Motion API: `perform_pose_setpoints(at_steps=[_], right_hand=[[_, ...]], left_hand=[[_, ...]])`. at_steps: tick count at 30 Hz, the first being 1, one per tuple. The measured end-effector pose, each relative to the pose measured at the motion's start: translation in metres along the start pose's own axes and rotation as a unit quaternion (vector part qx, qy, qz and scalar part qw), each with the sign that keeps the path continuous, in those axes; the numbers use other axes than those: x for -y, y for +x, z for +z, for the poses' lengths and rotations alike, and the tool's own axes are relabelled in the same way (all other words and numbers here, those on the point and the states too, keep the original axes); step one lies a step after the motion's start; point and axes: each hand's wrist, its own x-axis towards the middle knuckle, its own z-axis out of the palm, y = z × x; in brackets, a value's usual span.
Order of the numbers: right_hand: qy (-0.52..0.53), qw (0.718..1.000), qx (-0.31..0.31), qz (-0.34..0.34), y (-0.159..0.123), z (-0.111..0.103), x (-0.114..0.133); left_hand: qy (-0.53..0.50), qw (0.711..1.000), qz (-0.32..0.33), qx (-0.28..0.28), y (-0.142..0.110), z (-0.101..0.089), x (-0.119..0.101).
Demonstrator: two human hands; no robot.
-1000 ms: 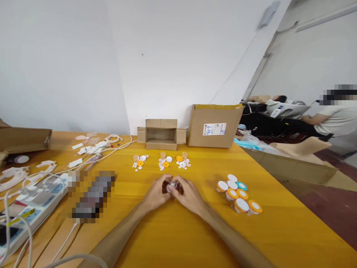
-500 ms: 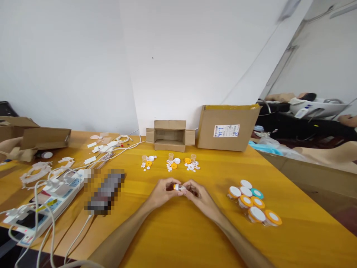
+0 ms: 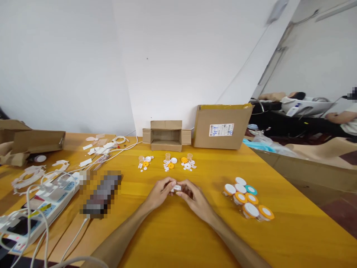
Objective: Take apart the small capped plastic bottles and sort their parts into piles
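In front of me, both hands meet above the tabletop around a small clear plastic jar (image 3: 176, 188) with a white piece showing. My left hand (image 3: 161, 191) pinches its left end between thumb and fingertips. From the other side, the fingers of my right hand (image 3: 193, 195) close on it; they hide much of the jar. Farther off lie three groups of parts: small clear cups (image 3: 190, 156), white discs (image 3: 174, 160), orange lids (image 3: 171, 166) and little white perforated pieces (image 3: 140, 166). Several lidded jars (image 3: 251, 210), with white, orange and teal tops, stand together to the right.
An open small carton (image 3: 166, 147) and a larger taped box (image 3: 220, 139) stand against the wall. At left are a power strip (image 3: 60, 201) with tangled cables, a pixelated dark device (image 3: 102, 195), white plastic rings (image 3: 28, 178) and another carton (image 3: 39, 141). A person sits at far right.
The jar has turned in my fingers: its orange end showed before, and now a white piece faces me. My view has shifted slightly to the right.
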Motion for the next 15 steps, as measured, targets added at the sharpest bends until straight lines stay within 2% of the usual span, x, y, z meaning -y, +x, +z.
perform_pose_setpoints(at_steps=[5, 9, 11, 15], right_hand=[[-0.094, 0.993, -0.035, -0.065, -0.004, 0.004, 0.000], [-0.121, 0.986, -0.045, -0.103, -0.006, 0.010, 0.005], [-0.113, 0.988, -0.051, -0.092, -0.006, 0.013, 0.006], [-0.076, 0.994, -0.073, -0.005, -0.003, 0.019, 0.006]], left_hand=[[0.059, 0.998, 0.013, -0.027, 0.000, 0.002, -0.002], [0.065, 0.997, 0.014, -0.047, 0.000, 0.003, -0.006], [0.063, 0.996, 0.012, -0.066, -0.001, 0.004, -0.007], [0.072, 0.993, 0.015, -0.093, -0.001, 0.005, -0.007]])
